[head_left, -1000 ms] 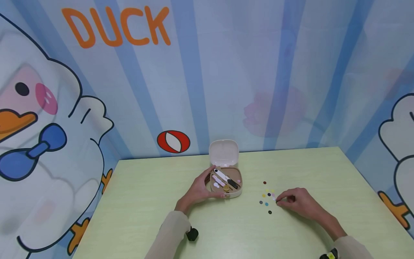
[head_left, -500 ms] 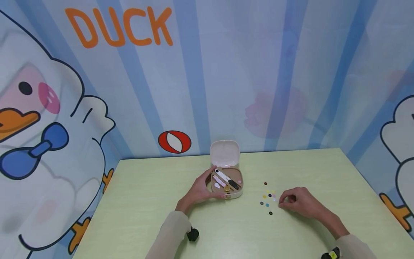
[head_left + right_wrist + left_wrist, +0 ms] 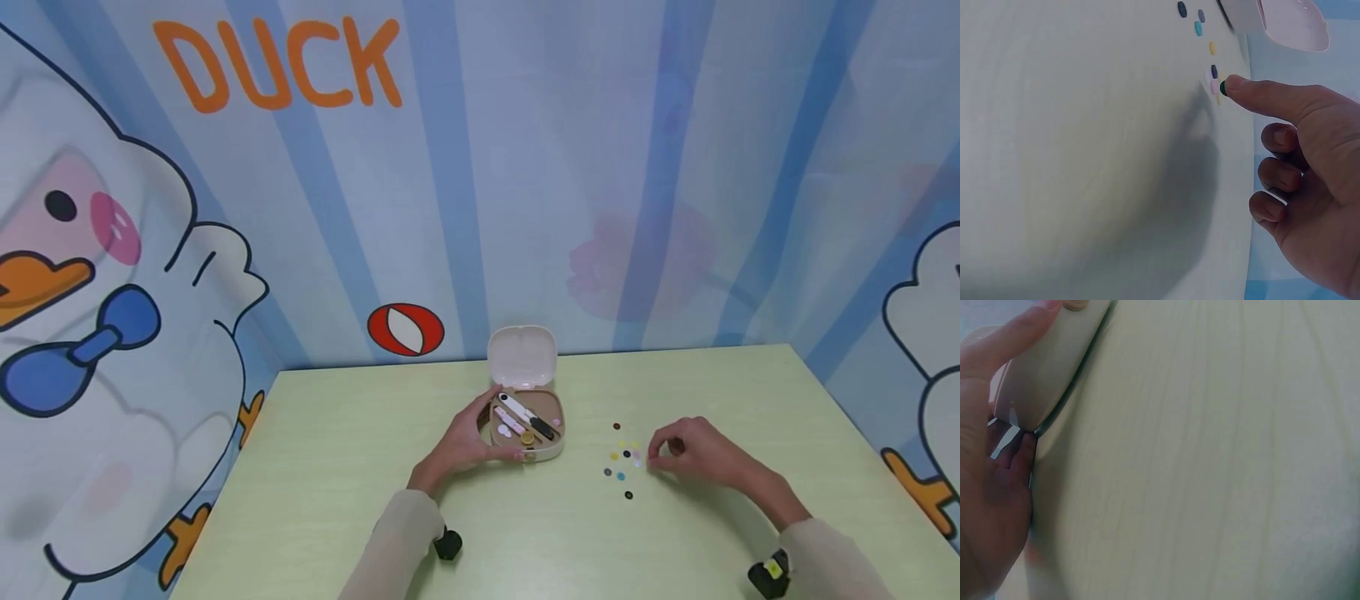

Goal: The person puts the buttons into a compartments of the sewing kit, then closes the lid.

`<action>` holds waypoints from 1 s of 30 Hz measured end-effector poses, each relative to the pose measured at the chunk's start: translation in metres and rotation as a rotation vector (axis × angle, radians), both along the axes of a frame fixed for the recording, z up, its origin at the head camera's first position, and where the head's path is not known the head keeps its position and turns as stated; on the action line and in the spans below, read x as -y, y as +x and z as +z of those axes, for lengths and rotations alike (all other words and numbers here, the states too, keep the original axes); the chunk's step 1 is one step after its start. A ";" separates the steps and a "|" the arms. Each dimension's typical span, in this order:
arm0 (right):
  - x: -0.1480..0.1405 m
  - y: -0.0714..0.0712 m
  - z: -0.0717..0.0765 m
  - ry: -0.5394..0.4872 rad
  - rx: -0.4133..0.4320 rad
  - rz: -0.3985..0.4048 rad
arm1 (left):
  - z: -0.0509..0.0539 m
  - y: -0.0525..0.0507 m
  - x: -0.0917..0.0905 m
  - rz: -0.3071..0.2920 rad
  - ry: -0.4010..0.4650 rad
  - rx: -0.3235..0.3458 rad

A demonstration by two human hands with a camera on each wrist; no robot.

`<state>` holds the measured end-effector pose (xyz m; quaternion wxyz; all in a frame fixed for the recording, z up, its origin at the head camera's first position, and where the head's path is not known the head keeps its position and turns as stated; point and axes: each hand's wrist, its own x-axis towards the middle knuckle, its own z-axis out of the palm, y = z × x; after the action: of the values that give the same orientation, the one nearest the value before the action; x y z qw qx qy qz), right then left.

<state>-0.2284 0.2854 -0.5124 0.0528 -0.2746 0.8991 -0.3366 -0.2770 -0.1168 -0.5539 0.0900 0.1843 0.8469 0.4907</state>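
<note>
At the lower centre of the head view, the left hand (image 3: pixel 461 437) grips the left side of an open, rounded beige case (image 3: pixel 551 452) on a pale wood-grain table (image 3: pixel 337 467). Lower right, the right hand (image 3: pixel 701 450) pinches a small round dark-green button (image 3: pixel 1223 88) near loose multicoloured round buttons (image 3: pixel 627 454).

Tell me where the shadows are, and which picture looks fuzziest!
Right wrist view: a big soft shadow of the right hand lies across the table; left wrist view: haziest, with a dark shadow beside the box; head view: clearer, though the little discs look tiny.
</note>
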 end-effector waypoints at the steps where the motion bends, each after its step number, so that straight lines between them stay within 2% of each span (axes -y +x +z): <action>1: 0.001 -0.002 0.002 0.004 -0.006 0.005 | 0.000 0.000 0.000 0.001 -0.001 0.000; 7: 0.011 -0.013 0.012 0.014 -0.047 0.028 | 0.001 0.001 -0.001 0.005 -0.023 0.005; 17: 0.039 -0.033 0.028 0.030 -0.010 0.041 | -0.001 0.000 0.000 -0.001 -0.015 -0.001; 30: 0.083 -0.058 0.030 -0.002 0.013 0.078 | 0.000 0.000 0.001 -0.008 -0.005 0.010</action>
<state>-0.2867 0.2022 -0.4822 0.0717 -0.3070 0.8872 -0.3369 -0.2769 -0.1176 -0.5536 0.0966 0.1848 0.8469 0.4892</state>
